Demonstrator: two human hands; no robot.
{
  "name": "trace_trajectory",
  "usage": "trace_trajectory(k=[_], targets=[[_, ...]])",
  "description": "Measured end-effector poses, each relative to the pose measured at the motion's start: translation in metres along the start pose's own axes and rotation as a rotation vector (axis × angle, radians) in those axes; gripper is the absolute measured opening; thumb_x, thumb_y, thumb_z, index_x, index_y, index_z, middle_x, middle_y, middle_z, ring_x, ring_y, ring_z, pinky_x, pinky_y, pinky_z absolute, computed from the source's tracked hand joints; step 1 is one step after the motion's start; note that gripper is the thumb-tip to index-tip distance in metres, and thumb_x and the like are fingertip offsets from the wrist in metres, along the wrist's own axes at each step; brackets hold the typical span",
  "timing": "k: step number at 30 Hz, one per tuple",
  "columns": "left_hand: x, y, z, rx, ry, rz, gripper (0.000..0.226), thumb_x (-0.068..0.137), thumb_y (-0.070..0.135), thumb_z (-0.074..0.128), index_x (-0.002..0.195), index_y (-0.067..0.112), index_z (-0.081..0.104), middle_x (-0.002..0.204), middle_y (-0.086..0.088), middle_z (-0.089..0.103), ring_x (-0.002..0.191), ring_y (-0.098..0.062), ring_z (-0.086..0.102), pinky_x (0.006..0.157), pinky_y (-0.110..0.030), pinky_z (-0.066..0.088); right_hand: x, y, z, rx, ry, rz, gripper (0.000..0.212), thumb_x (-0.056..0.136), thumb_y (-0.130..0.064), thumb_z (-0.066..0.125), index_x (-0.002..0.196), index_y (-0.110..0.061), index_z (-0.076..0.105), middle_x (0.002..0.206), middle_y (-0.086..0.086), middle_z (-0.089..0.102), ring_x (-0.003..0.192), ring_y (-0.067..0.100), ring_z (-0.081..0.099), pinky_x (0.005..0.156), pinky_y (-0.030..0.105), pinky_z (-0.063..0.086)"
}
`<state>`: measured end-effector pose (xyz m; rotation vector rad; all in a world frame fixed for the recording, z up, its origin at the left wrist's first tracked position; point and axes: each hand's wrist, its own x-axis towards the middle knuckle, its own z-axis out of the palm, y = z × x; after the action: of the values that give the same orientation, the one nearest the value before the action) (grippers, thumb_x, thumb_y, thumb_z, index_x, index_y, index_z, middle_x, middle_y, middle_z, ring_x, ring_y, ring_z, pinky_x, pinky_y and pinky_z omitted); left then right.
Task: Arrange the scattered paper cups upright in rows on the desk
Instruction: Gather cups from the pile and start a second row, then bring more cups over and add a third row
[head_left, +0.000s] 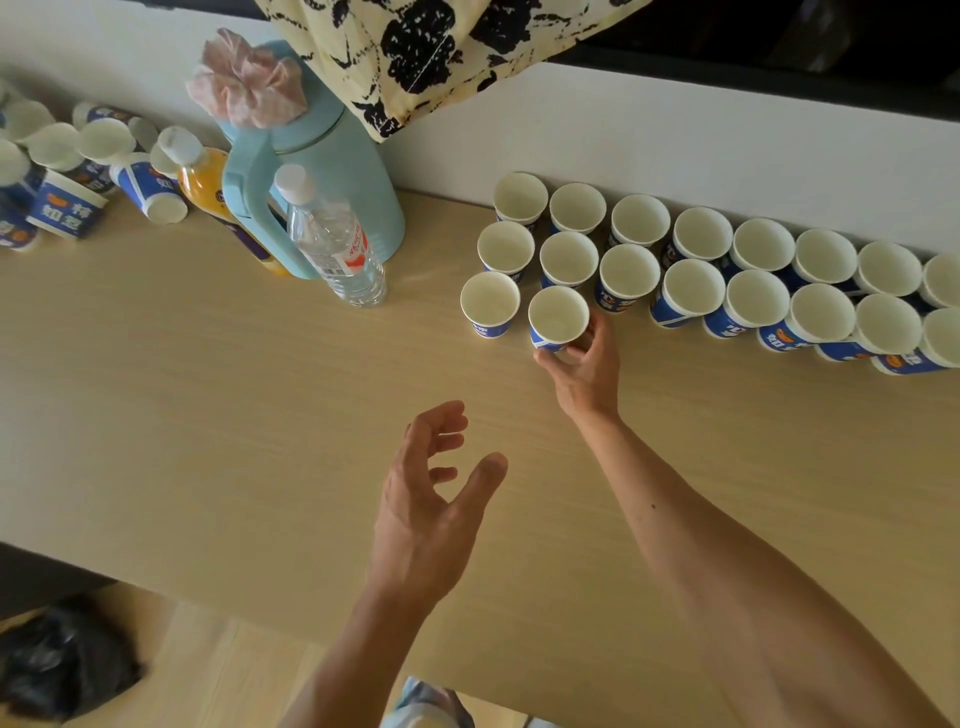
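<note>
Though blurry, R hand (587, 374) prob. round cup (558, 312).

Desk (208, 415): light wood-grain top, evenly lit. A white wall (623, 130) runs along its far edge. Cream cloth with black print (441, 52) hangs over the wall. Light wood floor (218, 670) lies below the near edge.

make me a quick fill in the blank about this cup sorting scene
The hand gripping the front cup is the person's ____ one.
The left hand hovers above the desk holding ____.
The clear water bottle has a ____ cap.
Missing words: right; nothing; white.
</note>
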<state>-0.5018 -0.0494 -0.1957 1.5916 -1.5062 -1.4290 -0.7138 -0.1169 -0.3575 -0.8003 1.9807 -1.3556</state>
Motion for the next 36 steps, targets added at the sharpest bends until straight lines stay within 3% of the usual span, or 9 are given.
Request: trace_trajectory(k=[3,7,10,15,19,21,26,33,36], targets=[[-0.004,-0.001,-0.001,-0.014,0.010,-0.008,0.061,0.070,0.060,0.065,0.126,0.036,0.058,0.120,0.020,0.066,0.114,0.000,0.061,0.089,-0.028,0.053,-0.011,0.000,-0.006,-0.035,0.022,0.032,0.071,0.073,-0.005,0.085,0.133,-0.014,0.049,0.124,-0.006,0.058,0.107,0.004,0.058,0.093,0.035,0.054],[-0.010,0.005,-0.003,-0.040,0.043,-0.025,0.057,0.073,0.053,0.070,0.125,0.034,0.059,0.119,0.019,0.066,0.113,0.001,0.062,0.087,-0.025,0.051,-0.048,-0.005,-0.016,-0.004,0.102,0.067,0.065,0.079,-0.007,0.080,0.136,-0.011,0.049,0.126,0.005,0.058,0.115,0.015,0.057,0.089,0.033,0.053],[-0.015,0.012,-0.008,-0.047,0.073,-0.015,0.052,0.078,0.044,0.070,0.127,0.031,0.060,0.120,0.017,0.066,0.112,0.002,0.062,0.085,-0.021,0.050,-0.079,-0.019,-0.017,0.079,0.118,0.097,0.057,0.084,-0.003,0.075,0.134,-0.010,0.050,0.123,0.004,0.060,0.114,0.017,0.059,0.091,0.033,0.051],[-0.029,0.021,-0.022,-0.106,0.136,0.007,0.050,0.079,0.041,0.070,0.126,0.029,0.060,0.119,0.015,0.068,0.111,-0.001,0.063,0.084,-0.020,0.053,-0.115,-0.068,-0.008,0.213,0.029,0.135,0.045,0.087,-0.003,0.071,0.127,-0.013,0.054,0.119,0.005,0.064,0.108,0.018,0.066,0.088,0.028,0.052],[-0.043,0.026,-0.042,-0.148,0.155,0.044,0.046,0.080,0.038,0.069,0.125,0.029,0.061,0.118,0.013,0.069,0.110,-0.001,0.064,0.080,-0.013,0.050,-0.145,-0.126,0.001,0.288,-0.100,0.074,0.041,0.090,-0.006,0.071,0.127,-0.015,0.056,0.117,0.001,0.067,0.105,0.010,0.068,0.083,0.014,0.051],[-0.049,0.027,-0.054,-0.173,0.166,0.062,0.044,0.081,0.036,0.069,0.124,0.028,0.062,0.117,0.012,0.070,0.109,-0.002,0.065,0.080,-0.012,0.050,-0.160,-0.148,0.007,0.310,-0.181,0.050,0.040,0.090,-0.006,0.071,0.126,-0.017,0.057,0.117,-0.002,0.067,0.106,0.008,0.067,0.084,0.014,0.050],[-0.063,0.027,-0.111,-0.243,0.214,0.127,0.040,0.080,0.034,0.069,0.119,0.028,0.064,0.114,0.010,0.071,0.107,-0.004,0.066,0.081,-0.018,0.053,-0.201,-0.197,0.042,0.339,-0.235,0.006,0.037,0.089,-0.006,0.072,0.123,-0.017,0.061,0.115,-0.002,0.070,0.105,0.007,0.068,0.087,0.018,0.050],[-0.095,0.001,-0.239,-0.297,0.310,0.220,0.041,0.079,0.045,0.067,0.117,0.031,0.064,0.112,0.015,0.070,0.109,-0.004,0.065,0.084,-0.022,0.055,-0.277,-0.231,0.123,0.302,-0.256,-0.042,0.036,0.091,0.001,0.068,0.124,-0.011,0.059,0.118,0.009,0.068,0.108,0.016,0.066,0.078,0.010,0.051],[-0.106,-0.015,-0.286,-0.317,0.336,0.219,0.035,0.081,0.040,0.067,0.115,0.032,0.064,0.112,0.015,0.070,0.109,-0.004,0.064,0.083,-0.023,0.054,-0.306,-0.242,0.160,0.282,-0.274,-0.059,0.034,0.092,0.002,0.067,0.123,-0.010,0.059,0.118,0.012,0.068,0.109,0.021,0.066,0.077,0.008,0.050]])
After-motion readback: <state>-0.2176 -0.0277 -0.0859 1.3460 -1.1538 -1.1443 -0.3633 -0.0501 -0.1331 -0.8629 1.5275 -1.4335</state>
